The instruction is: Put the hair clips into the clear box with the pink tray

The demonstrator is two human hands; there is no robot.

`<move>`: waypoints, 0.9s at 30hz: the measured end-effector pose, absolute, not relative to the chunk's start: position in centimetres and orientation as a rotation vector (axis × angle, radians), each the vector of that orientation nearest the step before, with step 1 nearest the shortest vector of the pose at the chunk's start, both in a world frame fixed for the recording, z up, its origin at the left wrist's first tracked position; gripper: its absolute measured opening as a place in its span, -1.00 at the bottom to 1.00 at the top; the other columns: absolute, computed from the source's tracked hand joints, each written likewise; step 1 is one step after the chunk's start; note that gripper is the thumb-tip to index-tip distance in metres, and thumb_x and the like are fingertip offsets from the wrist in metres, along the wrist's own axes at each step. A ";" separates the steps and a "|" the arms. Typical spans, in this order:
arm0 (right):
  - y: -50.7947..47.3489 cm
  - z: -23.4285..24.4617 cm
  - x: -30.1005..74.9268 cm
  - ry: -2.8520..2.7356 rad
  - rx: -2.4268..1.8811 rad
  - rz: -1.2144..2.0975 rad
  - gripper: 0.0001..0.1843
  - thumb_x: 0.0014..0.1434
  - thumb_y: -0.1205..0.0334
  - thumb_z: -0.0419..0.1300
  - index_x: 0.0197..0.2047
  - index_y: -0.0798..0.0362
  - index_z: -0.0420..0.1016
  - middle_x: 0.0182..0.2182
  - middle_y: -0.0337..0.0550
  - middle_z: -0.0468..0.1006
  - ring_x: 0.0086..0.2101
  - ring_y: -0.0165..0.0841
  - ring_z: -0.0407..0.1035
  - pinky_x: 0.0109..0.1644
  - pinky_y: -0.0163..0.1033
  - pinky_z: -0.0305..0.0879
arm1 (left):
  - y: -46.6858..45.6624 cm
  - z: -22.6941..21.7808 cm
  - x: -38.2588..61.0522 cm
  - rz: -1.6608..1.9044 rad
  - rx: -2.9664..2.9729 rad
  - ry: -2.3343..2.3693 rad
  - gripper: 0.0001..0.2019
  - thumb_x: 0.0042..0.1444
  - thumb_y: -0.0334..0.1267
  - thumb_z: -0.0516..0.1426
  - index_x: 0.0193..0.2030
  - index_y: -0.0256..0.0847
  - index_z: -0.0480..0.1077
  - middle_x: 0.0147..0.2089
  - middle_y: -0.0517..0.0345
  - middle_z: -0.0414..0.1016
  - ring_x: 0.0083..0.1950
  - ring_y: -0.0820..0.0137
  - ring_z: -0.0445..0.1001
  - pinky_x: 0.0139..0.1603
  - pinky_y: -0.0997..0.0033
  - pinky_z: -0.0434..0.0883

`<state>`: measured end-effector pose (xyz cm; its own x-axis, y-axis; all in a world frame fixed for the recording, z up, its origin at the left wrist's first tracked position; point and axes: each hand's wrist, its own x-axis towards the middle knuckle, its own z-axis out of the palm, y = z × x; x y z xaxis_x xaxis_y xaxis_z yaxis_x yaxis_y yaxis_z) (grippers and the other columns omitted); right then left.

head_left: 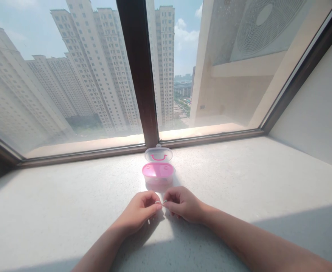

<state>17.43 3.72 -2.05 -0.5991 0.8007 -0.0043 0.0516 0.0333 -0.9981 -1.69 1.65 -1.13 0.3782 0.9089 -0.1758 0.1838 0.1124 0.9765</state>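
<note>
A small pink oval box [158,173] stands on the pale stone windowsill [69,204], its clear lid [158,154] tipped up and open against the window frame. Just in front of it, my left hand [141,210] and my right hand [183,204] meet fingertip to fingertip. Both are curled into a pinch, thumbs and forefingers pressed together at one spot. Whatever sits between the fingertips is too small to make out. Both forearms rest low over the sill.
A dark vertical window post [139,71] rises directly behind the box. Glass panes fill the back, with tower blocks outside and an air-conditioner unit [264,26] at upper right. A white wall [319,109] closes the right side.
</note>
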 end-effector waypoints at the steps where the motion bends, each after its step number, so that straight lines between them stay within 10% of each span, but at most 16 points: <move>1: 3.7 -2.0 17.5 -1.720 -0.868 1.626 -0.90 0.06 0.31 0.14 -0.46 0.12 0.34 -0.70 -0.34 0.34 -0.71 -0.52 0.18 -0.65 -0.43 0.05 | 1.7 -1.1 -1.7 0.726 1.380 1.082 -0.87 0.05 -0.27 0.15 -0.40 -0.29 0.32 -0.58 0.25 0.29 -0.54 0.49 0.30 -0.51 0.51 0.22; 27: 3.8 -1.9 17.7 -1.675 -0.870 1.714 -0.92 0.06 0.30 0.12 -0.43 0.12 0.36 -0.68 -0.34 0.35 -0.70 -0.54 0.17 -0.64 -0.44 0.03 | 1.7 -1.1 -1.9 0.740 1.396 1.079 -0.75 0.06 -0.12 0.16 -0.42 -0.31 0.37 -0.59 0.23 0.28 -0.55 0.50 0.25 -0.52 0.51 0.18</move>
